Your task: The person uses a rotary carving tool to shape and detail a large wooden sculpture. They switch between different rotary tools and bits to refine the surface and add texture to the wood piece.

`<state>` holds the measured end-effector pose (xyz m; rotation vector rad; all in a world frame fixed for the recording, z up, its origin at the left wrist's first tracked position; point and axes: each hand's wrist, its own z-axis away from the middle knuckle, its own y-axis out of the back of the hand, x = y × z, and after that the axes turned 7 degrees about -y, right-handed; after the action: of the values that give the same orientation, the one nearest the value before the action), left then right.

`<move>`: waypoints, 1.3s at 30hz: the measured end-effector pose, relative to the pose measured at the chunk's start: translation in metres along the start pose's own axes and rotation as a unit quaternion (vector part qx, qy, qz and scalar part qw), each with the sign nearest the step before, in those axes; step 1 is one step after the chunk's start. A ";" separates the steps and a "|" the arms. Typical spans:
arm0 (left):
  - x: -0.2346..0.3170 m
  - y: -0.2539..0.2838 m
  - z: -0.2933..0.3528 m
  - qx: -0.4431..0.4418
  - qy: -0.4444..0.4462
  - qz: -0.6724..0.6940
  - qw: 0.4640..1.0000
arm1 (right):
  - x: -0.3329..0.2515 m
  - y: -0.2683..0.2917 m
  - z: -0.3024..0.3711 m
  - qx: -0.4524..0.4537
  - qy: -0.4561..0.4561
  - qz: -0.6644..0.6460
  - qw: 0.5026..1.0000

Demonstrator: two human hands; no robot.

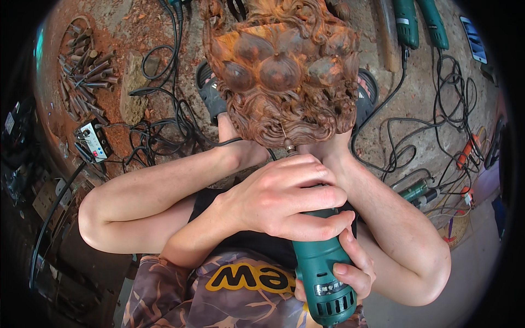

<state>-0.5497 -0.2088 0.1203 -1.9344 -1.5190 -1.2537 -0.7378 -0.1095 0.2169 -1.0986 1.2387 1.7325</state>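
Note:
A green electric die grinder (322, 262) points away from me, and both my hands hold it. My left hand (290, 194) wraps over its front part near the collet, with the fingers closed. Behind it, my right hand (355, 268) grips the rear body from the right side; part of that hand is hidden by the tool. A thin metal bit (285, 133) reaches from the collet to the near edge of a reddish-brown wood carving (279, 74). Rounded petal shapes and swirling curls cover the carving, which sits between my feet.
Two more green power tools (406, 24) lie at the far right, near a phone (473, 39). Black cables (164, 131) tangle on both sides. Left are a bundle of carving bits (87, 71), a stone block (134, 90) and a control box (94, 142). Reddish dust covers the floor.

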 end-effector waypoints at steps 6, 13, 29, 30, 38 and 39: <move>-0.001 0.005 -0.001 -0.001 0.006 0.010 1.000 | -0.010 0.004 -0.003 -0.030 -0.030 -0.006 0.999; 0.001 0.004 -0.004 0.009 -0.005 0.032 0.999 | -0.020 -0.009 -0.011 0.066 -0.001 -0.064 0.996; -0.001 0.005 -0.005 0.002 -0.003 0.030 1.000 | -0.024 -0.006 -0.011 0.018 -0.038 -0.005 0.999; -0.003 0.005 -0.004 0.006 -0.003 0.026 1.000 | -0.020 -0.008 -0.009 0.041 -0.033 -0.041 0.998; -0.003 0.002 -0.007 -0.012 -0.014 0.020 1.000 | -0.008 -0.009 -0.001 0.082 -0.013 -0.078 0.993; -0.002 0.001 -0.008 -0.017 -0.016 0.014 1.000 | -0.005 -0.009 0.000 0.086 -0.010 -0.086 0.993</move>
<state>-0.5525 -0.2167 0.1229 -2.0006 -1.4893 -1.2502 -0.7280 -0.1076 0.2182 -1.0498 1.2194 1.4761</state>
